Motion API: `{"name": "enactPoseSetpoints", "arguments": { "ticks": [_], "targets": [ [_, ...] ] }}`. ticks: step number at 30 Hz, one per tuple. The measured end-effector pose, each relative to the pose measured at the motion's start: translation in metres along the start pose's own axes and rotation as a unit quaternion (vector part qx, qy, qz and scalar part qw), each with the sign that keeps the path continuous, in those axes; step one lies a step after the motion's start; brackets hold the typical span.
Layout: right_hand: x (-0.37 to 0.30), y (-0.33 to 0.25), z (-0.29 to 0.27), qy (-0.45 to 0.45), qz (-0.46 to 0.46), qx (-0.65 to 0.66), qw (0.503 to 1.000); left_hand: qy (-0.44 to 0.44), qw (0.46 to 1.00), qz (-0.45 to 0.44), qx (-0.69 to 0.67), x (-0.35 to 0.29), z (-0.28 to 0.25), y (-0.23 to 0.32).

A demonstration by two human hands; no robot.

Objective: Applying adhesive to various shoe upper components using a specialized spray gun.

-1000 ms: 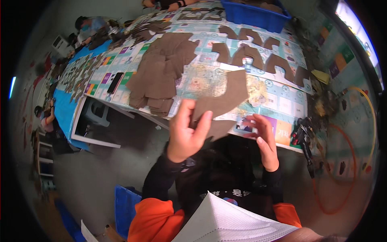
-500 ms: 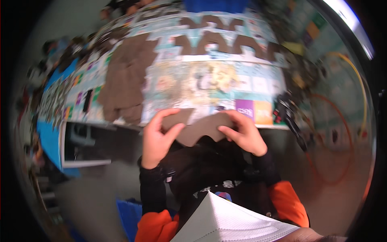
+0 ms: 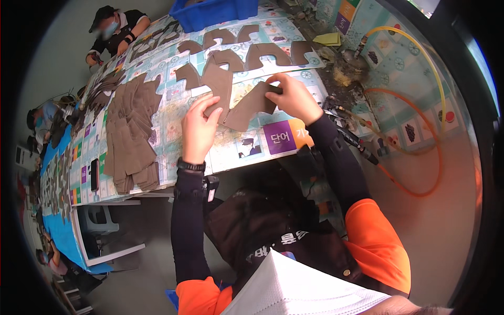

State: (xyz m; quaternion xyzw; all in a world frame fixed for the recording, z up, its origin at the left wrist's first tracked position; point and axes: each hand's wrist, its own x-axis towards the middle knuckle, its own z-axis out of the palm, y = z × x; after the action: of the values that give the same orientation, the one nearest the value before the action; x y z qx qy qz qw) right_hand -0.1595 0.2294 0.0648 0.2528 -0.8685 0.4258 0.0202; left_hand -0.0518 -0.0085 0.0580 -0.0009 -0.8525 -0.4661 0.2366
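A flat, brown, V-shaped piece of sheet material (image 3: pixel 245 113) is held over the near part of the table, its point towards me. My left hand (image 3: pixel 201 128) grips its left arm between thumb and fingers. At its right end my right hand (image 3: pixel 294 97) pinches the edge between thumb and forefinger. Just beyond lies a row of similar curved brown pieces (image 3: pixel 266 54), and the held piece's left arm reaches up to that row. A second, shorter row of brown pieces (image 3: pixel 218 37) lies farther back.
Left of my hands a thick pile of brown pieces (image 3: pixel 128 136) overlaps, with a dark phone (image 3: pixel 94 175) beside it. A blue bin (image 3: pixel 215 13) stands at the back. On the right are a black tool (image 3: pixel 350 137) and an orange hose (image 3: pixel 428 157). A co-worker (image 3: pixel 118 31) sits far left.
Both hands have moved forward from near my lap to over the table, carrying the brown piece. My view has shifted, and the co-worker at the far left now shows more fully.
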Motion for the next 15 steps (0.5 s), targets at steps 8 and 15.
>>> {"name": "enactPoseSetpoints", "arguments": {
  "ticks": [8, 15],
  "targets": [
    [0.018, 0.012, 0.02, -0.044, 0.025, -0.099, 0.994, -0.029, 0.993, -0.109, 0.034, -0.001, 0.015, -0.032],
    [0.024, 0.026, 0.022, -0.048, -0.051, -0.177, 0.982, -0.068, 0.977, -0.192, -0.062, -0.005, 0.015, -0.032]
  ]
}}
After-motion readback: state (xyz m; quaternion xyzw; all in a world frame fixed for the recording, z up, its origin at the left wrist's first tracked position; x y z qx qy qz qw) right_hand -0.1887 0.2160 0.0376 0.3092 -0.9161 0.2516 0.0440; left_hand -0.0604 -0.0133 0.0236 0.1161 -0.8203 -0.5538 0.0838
